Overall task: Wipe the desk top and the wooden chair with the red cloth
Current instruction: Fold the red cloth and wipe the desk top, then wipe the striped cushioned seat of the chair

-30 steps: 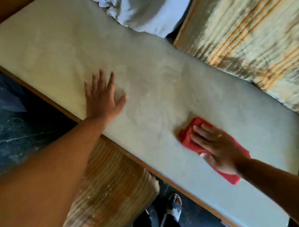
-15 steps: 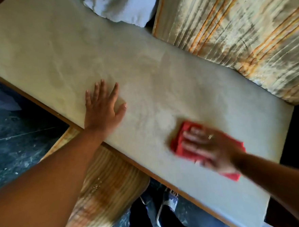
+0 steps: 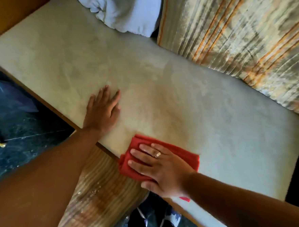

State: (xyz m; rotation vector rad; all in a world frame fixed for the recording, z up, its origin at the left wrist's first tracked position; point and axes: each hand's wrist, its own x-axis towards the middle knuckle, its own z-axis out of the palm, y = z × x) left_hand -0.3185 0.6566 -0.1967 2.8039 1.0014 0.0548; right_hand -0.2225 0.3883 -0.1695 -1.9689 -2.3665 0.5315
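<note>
The pale desk top [image 3: 188,96] runs diagonally across the head view, with a thin wooden front edge. My right hand [image 3: 159,165] presses flat on the folded red cloth [image 3: 181,152] at the desk's near edge; part of the cloth hangs over that edge. My left hand [image 3: 103,109] lies flat on the desk top, fingers spread, holding nothing, a little up and left of the cloth. Below the desk edge shows the ribbed wooden chair [image 3: 98,196], partly hidden by my left forearm.
A crumpled white cloth [image 3: 125,10] lies at the desk's far edge. A striped fabric [image 3: 246,41] covers the area beyond the desk on the right. Dark speckled floor [image 3: 19,136] lies left; a shoe [image 3: 174,219] shows below the desk.
My right hand has slid the red cloth toward me, from mid desk to the near edge. My left hand stays planted on the desk.
</note>
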